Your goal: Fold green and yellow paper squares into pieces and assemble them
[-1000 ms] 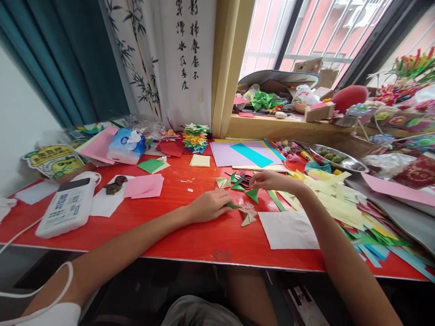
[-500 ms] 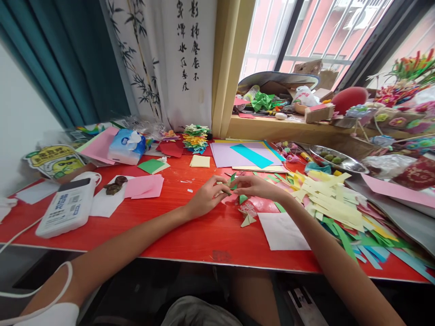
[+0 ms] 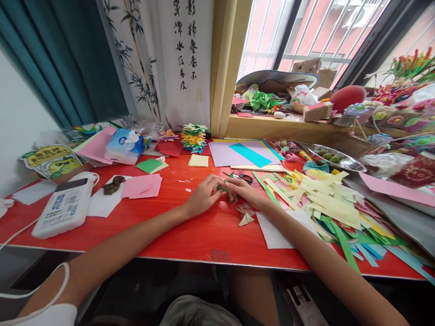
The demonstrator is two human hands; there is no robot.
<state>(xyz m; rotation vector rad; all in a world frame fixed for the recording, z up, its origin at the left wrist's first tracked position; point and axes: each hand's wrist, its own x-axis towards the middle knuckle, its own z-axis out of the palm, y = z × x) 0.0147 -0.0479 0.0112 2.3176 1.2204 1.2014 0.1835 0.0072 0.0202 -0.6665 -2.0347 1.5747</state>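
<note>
My left hand (image 3: pixel 204 194) is closed over the table, its fingertips pinching small folded green paper (image 3: pixel 222 183). From the other side my right hand (image 3: pixel 245 192) reaches in, fingers curled on the same folded paper and mostly covering it. The two hands touch or nearly touch. Just below them lies a small folded cream paper piece (image 3: pixel 246 219). Scissors (image 3: pixel 246 178) with dark handles rest right behind my right hand. A white sheet (image 3: pixel 275 231) lies partly beneath my right forearm.
Paper strips (image 3: pixel 340 203) in several colours are heaped at the right on the red table (image 3: pixel 170 235). Behind are lilac sheets (image 3: pixel 220 154), a stacked folded-paper piece (image 3: pixel 194 138) and a metal dish (image 3: pixel 322 151). Pink sheets (image 3: pixel 144 185) and a white box-like device (image 3: pixel 64 208) are at left.
My right hand has moved slightly down and left, its fingers now lower over the folded paper. The scissors behind it have come into clearer view. My left hand keeps its grip.
</note>
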